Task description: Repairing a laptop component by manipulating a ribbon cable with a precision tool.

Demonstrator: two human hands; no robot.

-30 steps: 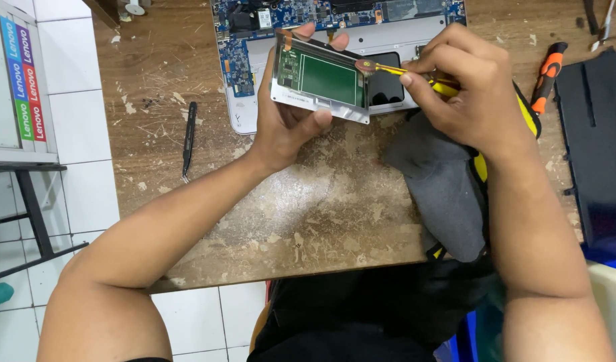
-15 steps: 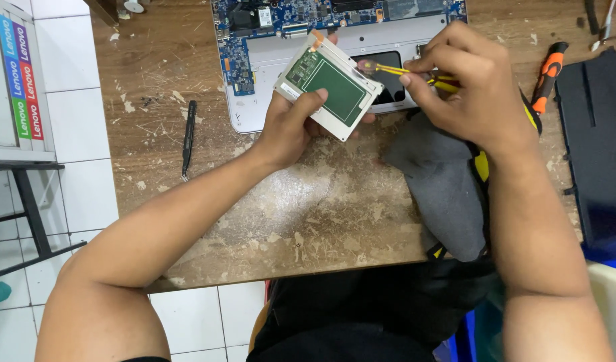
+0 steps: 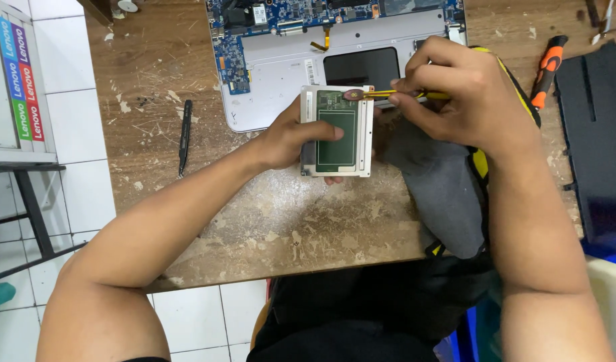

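Scene: a person works at a worn wooden bench (image 3: 187, 67), an opened laptop base (image 3: 281, 80) lying at its far edge with the blue circuit board (image 3: 254, 20) exposed
Left hand (image 3: 291, 137): closed around a silver touchpad module (image 3: 337, 131), green board side up, lifted just in front of the laptop
Right hand (image 3: 465, 100): pinching a yellow-handled tool (image 3: 395, 94), its tip on the module's top edge
Done: the touchpad is out; a dark empty bay (image 3: 361, 67) shows in the palm rest
Left: the laptop remains open, apparently far from reassembly
Nearby: a black pry tool (image 3: 185, 134) at left, an orange-handled screwdriver (image 3: 548, 70) at right, both untouched
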